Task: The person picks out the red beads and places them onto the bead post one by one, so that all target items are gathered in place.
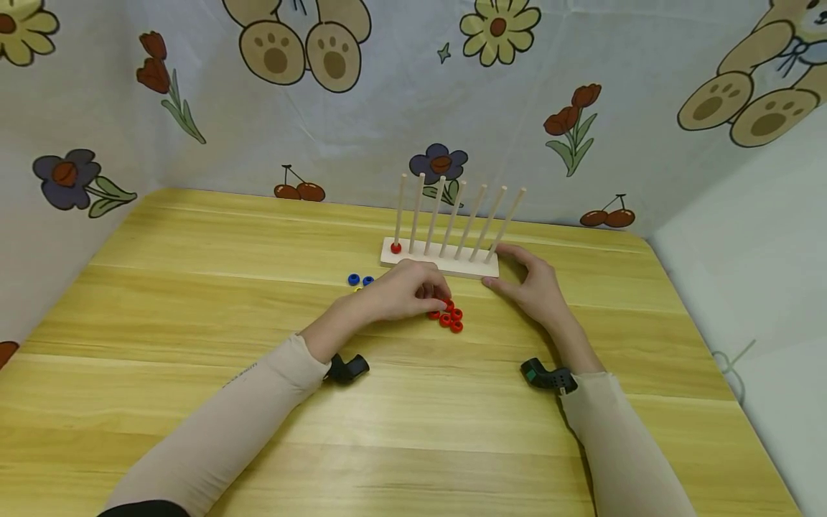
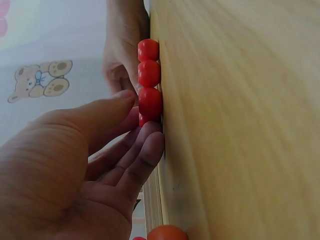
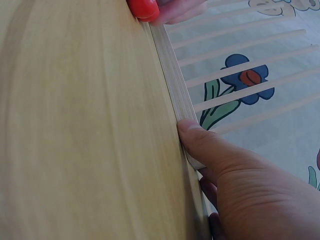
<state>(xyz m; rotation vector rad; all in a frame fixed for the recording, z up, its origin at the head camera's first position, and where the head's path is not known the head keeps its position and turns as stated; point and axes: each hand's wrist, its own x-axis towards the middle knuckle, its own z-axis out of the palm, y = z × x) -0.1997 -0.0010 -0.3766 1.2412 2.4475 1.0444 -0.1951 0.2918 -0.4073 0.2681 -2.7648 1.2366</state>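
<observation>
My left hand point(image 1: 413, 289) reaches down to a cluster of red beads point(image 1: 456, 327) on the table. Its thumb and curled fingertips close around one red bead point(image 2: 144, 120), partly hidden by the fingers. More red beads point(image 2: 148, 73) stand in a line just beyond the fingertips in the left wrist view. My right hand point(image 1: 531, 283) grips the right end of a wooden peg stand point(image 1: 461, 268), thumb on the front edge and fingers behind. Several upright pegs rise from the stand. One red bead point(image 1: 396, 248) sits at the base of the leftmost peg.
Two blue beads point(image 1: 354, 279) and part of a yellow bead point(image 1: 358, 289) lie left of my left hand, by its wrist. The wooden table point(image 1: 439, 431) meets a patterned cloth point(image 1: 362, 136) behind the stand. A white surface point(image 1: 749, 287) borders the right side.
</observation>
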